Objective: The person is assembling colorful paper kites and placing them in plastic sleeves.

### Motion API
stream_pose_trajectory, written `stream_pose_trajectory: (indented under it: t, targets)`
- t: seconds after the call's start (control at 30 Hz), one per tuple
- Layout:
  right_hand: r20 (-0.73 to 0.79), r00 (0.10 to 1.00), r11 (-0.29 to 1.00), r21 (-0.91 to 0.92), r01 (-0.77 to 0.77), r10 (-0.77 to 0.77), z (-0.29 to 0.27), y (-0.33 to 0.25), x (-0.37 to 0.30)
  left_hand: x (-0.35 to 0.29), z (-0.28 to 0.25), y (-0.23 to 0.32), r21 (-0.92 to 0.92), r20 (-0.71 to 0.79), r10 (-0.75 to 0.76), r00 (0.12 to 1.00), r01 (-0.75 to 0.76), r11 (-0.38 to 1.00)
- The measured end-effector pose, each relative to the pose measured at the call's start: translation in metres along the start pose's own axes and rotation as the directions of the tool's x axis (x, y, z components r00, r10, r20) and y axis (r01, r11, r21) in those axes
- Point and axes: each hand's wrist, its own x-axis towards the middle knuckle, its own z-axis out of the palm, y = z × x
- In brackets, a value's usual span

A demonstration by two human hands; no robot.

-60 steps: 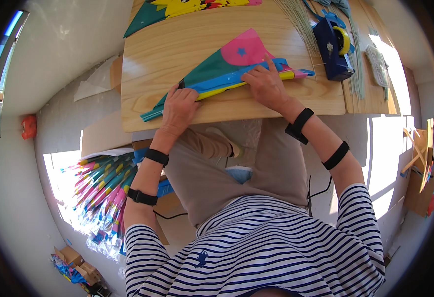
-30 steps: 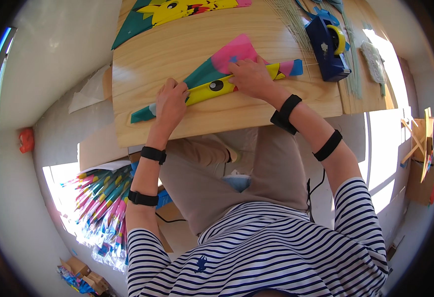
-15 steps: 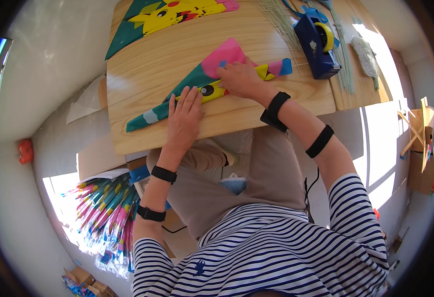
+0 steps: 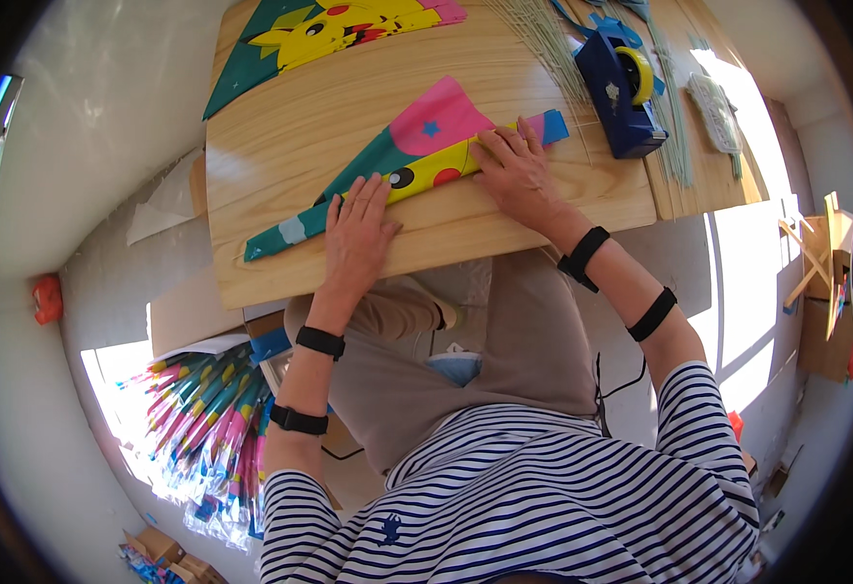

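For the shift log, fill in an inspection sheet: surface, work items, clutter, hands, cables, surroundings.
Surface: wooden table, bare grain showing between things.
Work items: folded printed sheet under both hands; second printed sheet at the far left.
Clutter: blue tape dispenser and thin sticks, far right.
Hands: left hand palm down on the fold; right hand on its right part.
Cables: dark cable showing right of centre.
Surroundings: colourful bundle, partly clear-wrapped, lower left.

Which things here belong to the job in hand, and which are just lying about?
Likely part of the job:
folded printed sheet under left hand and right hand
similar flat sheet
tape dispenser
thin sticks
colourful bundle

Apparently just lying about:
red bag-like thing
cardboard boxes, lower left
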Motion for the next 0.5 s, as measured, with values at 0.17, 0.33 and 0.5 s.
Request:
stream_pose_trajectory:
  t: [0.17, 0.33, 0.5]
  targets:
    - [0.037, 0.999, 0.999, -0.046, -0.017, 0.018, 0.001, 0.016, -0.006, 0.003, 0.005, -0.003, 0.046, -0.027, 0.000, 1.000, 0.001, 0.999]
    - [0.154, 0.988, 0.999, -0.045, 0.030, -0.023, -0.004, 0.022, 0.006, 0.004, 0.008, -0.005, 0.047, -0.031, -0.011, 0.999, 0.013, 0.999]
    - [0.010, 0.993, 0.986, -0.119, 0.119, -0.118, 0.006, 0.029, 0.007, 0.003, 0.009, -0.004, 0.026, -0.043, -0.039, 0.998, 0.040, 0.999]
